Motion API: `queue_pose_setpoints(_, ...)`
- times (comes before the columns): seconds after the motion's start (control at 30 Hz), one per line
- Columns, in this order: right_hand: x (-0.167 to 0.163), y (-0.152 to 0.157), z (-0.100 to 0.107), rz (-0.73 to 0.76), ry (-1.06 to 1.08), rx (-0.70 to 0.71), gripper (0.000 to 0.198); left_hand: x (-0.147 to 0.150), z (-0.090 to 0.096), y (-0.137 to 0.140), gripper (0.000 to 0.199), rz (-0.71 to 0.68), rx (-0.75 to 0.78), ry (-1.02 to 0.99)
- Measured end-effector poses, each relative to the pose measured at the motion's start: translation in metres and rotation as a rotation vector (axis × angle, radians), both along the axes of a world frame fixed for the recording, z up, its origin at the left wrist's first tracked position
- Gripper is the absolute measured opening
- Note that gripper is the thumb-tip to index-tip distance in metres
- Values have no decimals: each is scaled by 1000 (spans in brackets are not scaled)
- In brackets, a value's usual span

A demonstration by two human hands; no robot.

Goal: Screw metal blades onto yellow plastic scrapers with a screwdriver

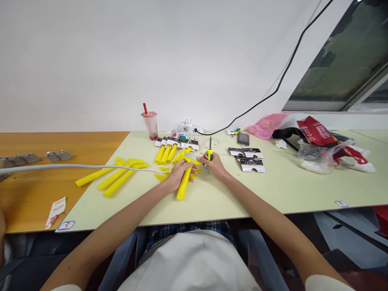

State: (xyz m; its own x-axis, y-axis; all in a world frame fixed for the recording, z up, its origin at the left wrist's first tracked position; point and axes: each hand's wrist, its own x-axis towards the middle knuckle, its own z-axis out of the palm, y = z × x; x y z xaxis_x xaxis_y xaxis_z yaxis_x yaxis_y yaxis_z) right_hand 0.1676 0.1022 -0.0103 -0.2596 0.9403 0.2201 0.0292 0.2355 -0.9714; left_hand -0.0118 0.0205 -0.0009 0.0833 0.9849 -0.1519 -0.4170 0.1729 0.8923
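My left hand (176,178) is closed around a yellow plastic scraper (183,186), its handle pointing down toward me. A flat grey metal blade (192,157) lies across its wide head. My right hand (217,166) grips a screwdriver (210,154) with a yellow and black handle, its shaft pointing up. The thumb and fingers of that hand also reach the blade's right end. Beyond my left hand lie several yellow scrapers (166,154) with black and white cards at their heads. Loose yellow pieces (160,177) lie partly hidden behind my left hand.
Several yellow handles (117,182) lie at left under a white cable (91,166). A cup with a red straw (150,125) stands near the wall. Black cards (251,165), a dark flat device (243,139), a pink bag (266,126) and plastic wrapping (315,157) are at right.
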Motion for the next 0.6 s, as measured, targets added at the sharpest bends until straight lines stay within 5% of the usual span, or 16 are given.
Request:
queue_pose_setpoints(0.23, 0, -3, 1, -1, -85, 105, 62, 2, 1, -2, 17, 7, -35, 17)
queue_pose_setpoints(0.6, 2, 0, 1, 55, -180, 146, 62, 2, 5, 5, 30, 145, -10, -15)
